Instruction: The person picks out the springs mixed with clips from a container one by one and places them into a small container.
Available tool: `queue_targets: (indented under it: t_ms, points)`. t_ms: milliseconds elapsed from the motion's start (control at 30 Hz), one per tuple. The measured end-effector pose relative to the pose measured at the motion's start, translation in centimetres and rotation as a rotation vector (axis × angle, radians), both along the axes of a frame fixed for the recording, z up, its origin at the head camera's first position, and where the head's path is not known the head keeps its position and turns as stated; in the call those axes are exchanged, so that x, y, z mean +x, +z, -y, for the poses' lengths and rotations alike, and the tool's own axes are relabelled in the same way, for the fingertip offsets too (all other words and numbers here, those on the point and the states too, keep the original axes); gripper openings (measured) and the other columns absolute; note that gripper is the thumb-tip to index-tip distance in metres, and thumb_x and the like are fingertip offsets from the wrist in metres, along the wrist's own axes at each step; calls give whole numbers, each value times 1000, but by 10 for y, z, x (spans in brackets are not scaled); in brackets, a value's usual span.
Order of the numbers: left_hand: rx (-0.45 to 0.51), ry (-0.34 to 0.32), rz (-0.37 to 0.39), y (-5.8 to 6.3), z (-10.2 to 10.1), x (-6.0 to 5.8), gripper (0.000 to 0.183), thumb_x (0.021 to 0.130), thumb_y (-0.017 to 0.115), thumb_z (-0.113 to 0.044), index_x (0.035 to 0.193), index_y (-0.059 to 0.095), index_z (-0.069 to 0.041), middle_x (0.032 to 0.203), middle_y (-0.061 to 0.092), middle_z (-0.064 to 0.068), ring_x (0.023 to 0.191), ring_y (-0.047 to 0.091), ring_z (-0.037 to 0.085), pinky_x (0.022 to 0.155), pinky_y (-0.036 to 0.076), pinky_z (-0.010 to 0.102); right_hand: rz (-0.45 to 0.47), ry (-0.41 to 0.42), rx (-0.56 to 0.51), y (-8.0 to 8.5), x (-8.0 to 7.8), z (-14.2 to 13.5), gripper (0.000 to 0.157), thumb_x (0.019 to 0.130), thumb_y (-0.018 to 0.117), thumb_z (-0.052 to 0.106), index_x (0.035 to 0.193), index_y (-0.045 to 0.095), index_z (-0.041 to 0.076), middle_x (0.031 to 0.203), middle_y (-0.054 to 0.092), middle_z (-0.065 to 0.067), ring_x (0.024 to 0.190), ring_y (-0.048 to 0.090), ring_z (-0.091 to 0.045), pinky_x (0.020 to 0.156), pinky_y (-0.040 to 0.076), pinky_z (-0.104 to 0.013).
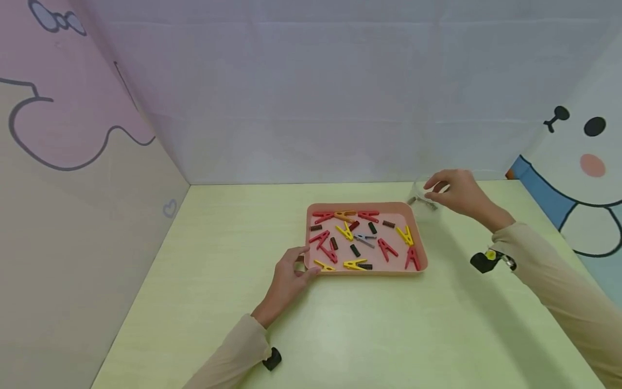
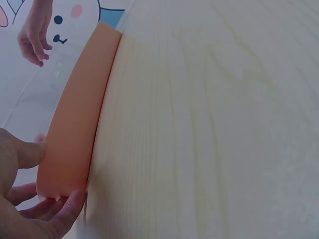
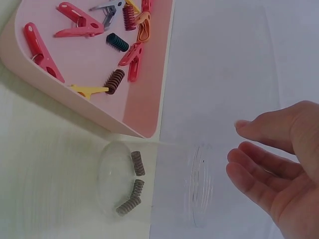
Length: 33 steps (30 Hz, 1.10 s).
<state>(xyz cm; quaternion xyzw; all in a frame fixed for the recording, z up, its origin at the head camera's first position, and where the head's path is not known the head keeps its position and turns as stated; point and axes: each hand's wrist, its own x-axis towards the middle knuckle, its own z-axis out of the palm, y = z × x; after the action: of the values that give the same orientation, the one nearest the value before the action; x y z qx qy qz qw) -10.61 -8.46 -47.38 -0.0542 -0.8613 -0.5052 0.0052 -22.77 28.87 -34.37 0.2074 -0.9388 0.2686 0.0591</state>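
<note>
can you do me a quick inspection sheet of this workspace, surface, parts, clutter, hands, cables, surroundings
Surface: pale wood-grain table.
Job's things: pink tray holding scattered clips in red, yellow, grey and orange, with small coil springs among them; clear cup beyond the tray's far right corner, with three more springs visible in it.
Clutter: nothing seen.
Hands: left hand grips the tray's near left corner; right hand is near the cup's mouth, thumb and fingertips apart, nothing seen between them.
Cables: nothing seen.
Surroundings: plain pale back wall; cartoon-printed left wall and right wall.
</note>
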Motion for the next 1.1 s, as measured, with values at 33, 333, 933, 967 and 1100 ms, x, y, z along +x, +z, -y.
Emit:
queue_targets:
  t_ms: [33, 333, 933, 967, 1100]
  points:
    - [-1, 2, 1, 0, 0, 0, 57, 83, 74, -20, 132, 50, -5, 127, 51, 7, 107, 55, 22, 74, 53, 23, -5, 9, 1, 0, 0, 1, 13, 81, 72, 3, 93, 69, -4, 93, 66, -21, 78, 64, -34, 58, 51, -34]
    - [-1, 6, 11, -1, 0, 0, 58, 82, 74, -21, 133, 50, -6, 128, 51, 7, 108, 54, 22, 75, 53, 25, 16, 27, -16, -1, 6, 10, 13, 82, 71, 2, 93, 69, -4, 92, 66, -17, 79, 63, -29, 66, 54, -40]
    - [39, 51, 60, 0, -3, 4, 57, 83, 74, -21, 133, 49, -8, 128, 51, 6, 108, 55, 23, 76, 54, 27, 42, 91, -32, -17, 10, 25, 8, 81, 71, -1, 89, 70, -1, 89, 66, -12, 77, 62, -24, 65, 54, -34]
    - [40, 50, 57, 0, -3, 4, 57, 83, 74, -22, 134, 49, -8, 129, 51, 6, 107, 55, 23, 76, 54, 27, 44, 90, -34, -18, 10, 26, 8, 81, 71, -1, 89, 70, -1, 89, 65, -13, 78, 62, -25, 66, 55, -36]
    - [37, 47, 49, 0, -4, 4, 58, 84, 73, -25, 135, 48, -9, 129, 51, 6, 107, 55, 21, 76, 53, 27, 54, 86, -31, -21, 11, 29, 9, 81, 71, -1, 90, 69, -2, 88, 65, -13, 78, 62, -26, 67, 55, -40]
